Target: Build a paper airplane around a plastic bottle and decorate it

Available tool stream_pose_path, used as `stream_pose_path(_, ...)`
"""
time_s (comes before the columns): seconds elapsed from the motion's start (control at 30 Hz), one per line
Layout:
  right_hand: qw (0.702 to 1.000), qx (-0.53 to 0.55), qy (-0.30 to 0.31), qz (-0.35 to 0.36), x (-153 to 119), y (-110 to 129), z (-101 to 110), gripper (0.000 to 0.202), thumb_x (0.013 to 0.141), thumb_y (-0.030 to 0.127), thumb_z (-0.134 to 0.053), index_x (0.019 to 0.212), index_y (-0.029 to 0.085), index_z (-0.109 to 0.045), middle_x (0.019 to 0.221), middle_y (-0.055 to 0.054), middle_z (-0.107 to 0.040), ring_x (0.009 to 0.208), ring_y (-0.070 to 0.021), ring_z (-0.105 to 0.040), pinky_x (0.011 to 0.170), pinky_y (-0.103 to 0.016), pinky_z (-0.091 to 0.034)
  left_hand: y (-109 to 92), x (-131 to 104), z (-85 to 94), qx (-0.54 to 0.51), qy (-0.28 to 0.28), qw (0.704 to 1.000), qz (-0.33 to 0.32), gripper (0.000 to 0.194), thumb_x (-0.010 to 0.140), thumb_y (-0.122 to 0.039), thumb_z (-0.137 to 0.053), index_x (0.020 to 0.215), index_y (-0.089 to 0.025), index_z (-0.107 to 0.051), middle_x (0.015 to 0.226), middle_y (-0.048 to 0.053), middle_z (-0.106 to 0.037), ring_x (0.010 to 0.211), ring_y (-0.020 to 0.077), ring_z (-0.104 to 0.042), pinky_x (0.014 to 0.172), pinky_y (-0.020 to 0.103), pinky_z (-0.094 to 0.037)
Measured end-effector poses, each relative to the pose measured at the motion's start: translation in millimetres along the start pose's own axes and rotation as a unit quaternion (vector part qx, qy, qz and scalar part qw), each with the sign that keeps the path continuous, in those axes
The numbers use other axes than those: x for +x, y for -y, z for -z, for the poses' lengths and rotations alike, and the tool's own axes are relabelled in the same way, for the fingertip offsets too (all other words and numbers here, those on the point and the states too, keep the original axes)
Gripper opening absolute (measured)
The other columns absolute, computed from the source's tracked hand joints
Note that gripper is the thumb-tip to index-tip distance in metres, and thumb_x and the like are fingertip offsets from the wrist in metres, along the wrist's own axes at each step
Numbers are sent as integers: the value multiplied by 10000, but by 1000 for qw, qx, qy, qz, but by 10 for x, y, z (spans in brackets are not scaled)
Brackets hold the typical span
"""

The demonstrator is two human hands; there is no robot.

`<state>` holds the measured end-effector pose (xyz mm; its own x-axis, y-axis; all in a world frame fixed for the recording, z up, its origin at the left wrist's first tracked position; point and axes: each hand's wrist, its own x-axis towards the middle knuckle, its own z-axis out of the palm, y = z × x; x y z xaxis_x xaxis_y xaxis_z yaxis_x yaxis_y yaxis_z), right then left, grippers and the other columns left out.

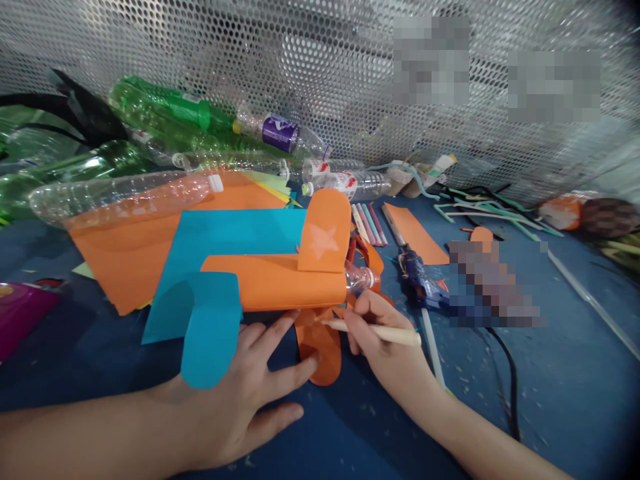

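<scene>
A plastic bottle wrapped in orange paper [280, 283] lies across the middle, its clear neck [363, 278] pointing right. A rounded orange flap [325, 230] with a pale star stands on its far side; another orange flap [323, 360] extends toward me. At its left end hangs a rounded blue flap [211, 333], partly over my left hand. My left hand [250, 387] is spread, its fingertips touching the near orange flap and the bottle's lower edge. My right hand [383, 333] pinches a cream-coloured marker [385, 331], its tip on the near flap.
Blue paper [165, 293] and orange sheets [110, 267] lie beneath and left. Green bottles [160, 110] and clear bottles [125, 193] line the perforated metal panel [350, 87]. Several markers [367, 223], a blue glue gun [417, 277] with a black cord and thin straws [490, 213] lie right.
</scene>
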<state>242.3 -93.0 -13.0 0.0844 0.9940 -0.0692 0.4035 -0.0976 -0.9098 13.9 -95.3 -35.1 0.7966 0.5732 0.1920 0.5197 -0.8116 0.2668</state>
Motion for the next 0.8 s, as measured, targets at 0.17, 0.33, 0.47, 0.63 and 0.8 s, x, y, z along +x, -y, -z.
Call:
stream_pose_path(0.17,1000,8,2,-3,9,10,0,290,846,246,-509,604,223,-351,431,85,-438,423,-83,-378,440,-210,-302,9,7,16,12,6,1000,-5,471,892,-413,-491,1356,-385,-415,1443,137,-302,996,335,-511,797,572,-443)
stream_pose_path(0.33,1000,-2,4,-4,6,-3,7,279,852,239,-504,610,223,-366,437,83,-453,420,-83,-377,434,-213,-292,0,9,-14,5,-14,1000,4,469,874,-407,-522,1336,-390,-443,1443,118,-312,1005,337,-508,810,572,-436)
stream_pose_path(0.47,1000,5,6,3,-1,-33,1,282,860,263,-515,618,223,-377,453,80,-459,431,-88,-381,436,-221,-288,-4,7,-29,4,-7,1000,3,481,873,-388,-526,1345,-388,-430,1452,126,-286,1017,345,-495,814,585,-426)
stream_pose_path(0.63,1000,10,7,-2,0,-47,-5,281,853,259,-533,627,225,-369,449,87,-457,430,-88,-384,449,-226,-300,-7,-4,-15,0,-14,1000,4,466,876,-387,-517,1336,-389,-443,1457,120,-272,1004,339,-494,806,581,-432)
stream_pose_path(0.8,1000,6,6,0,8,-53,-3,278,860,242,-516,629,225,-364,451,89,-457,432,-88,-389,466,-230,-315,2,0,-3,4,-8,1000,-2,473,877,-385,-521,1342,-381,-438,1460,120,-272,1007,333,-491,812,566,-436)
